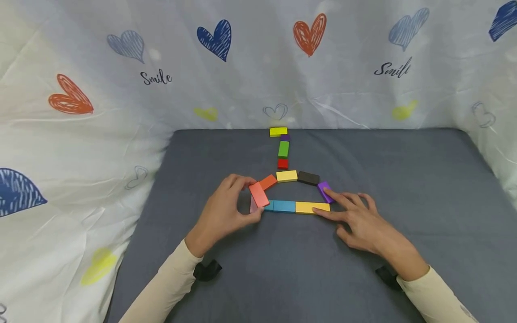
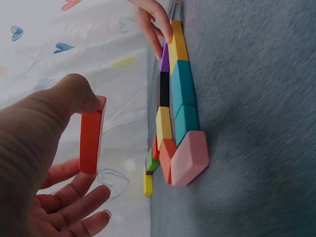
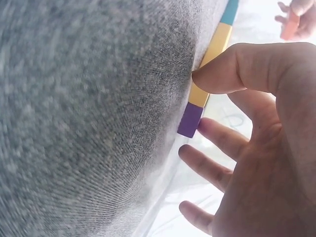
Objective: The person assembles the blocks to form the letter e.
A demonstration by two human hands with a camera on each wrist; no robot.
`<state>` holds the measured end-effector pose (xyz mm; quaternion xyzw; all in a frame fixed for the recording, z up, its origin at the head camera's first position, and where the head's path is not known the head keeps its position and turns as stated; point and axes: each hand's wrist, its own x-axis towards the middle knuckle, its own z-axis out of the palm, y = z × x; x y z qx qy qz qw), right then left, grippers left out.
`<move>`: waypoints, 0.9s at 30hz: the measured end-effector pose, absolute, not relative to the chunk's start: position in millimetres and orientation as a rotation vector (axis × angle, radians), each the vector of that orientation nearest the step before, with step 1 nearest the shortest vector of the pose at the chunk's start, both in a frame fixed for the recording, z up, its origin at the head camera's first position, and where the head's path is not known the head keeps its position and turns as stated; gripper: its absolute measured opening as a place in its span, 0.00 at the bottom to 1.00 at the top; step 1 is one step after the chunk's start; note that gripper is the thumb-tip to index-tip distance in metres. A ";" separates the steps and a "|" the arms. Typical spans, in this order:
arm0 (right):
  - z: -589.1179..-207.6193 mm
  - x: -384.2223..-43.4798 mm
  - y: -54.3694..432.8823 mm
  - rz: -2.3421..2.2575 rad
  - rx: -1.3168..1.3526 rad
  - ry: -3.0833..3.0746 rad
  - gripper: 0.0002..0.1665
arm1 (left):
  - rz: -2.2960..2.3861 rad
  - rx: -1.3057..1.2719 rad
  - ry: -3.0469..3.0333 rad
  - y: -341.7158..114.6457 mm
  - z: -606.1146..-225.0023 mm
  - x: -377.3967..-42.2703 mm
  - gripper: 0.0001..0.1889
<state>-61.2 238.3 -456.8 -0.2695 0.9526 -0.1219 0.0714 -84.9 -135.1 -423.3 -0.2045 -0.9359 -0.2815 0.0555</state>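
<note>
The coral block (image 1: 259, 194) is off the cloth, over the pink block (image 2: 190, 160) at the left end of a loop of blocks. The left hand (image 1: 226, 206) pinches it by its 2 short ends, thumb on 1 and a fingertip on the other, the remaining fingers loose. The right hand (image 1: 363, 224) is spread, 1 fingertip on the yellow block (image 1: 304, 207) and another at the purple block (image 1: 324, 193). The coral block looks light, stiff and hard to break, probably painted wood; its smooth faces could slip a little under dry fingertips. The ends seem a sound place to hold it, leaving the long sides free, though a low hand could nudge the loose blocks nearby. The grey cloth (image 1: 404, 179) lies mostly flat with a fine weave, and likely gives a little grip. Behind it hangs a white curtain (image 1: 250, 89) printed with hearts and "Smile", its folds continuing down the left side. The light is soft, with faint shadows below the arms.
</note>
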 end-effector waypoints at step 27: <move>-455.9 -59.9 239.1 -0.362 -0.791 2.860 0.41 | -0.870 -0.323 -2.909 -123.8 -468.5 -21.2 0.35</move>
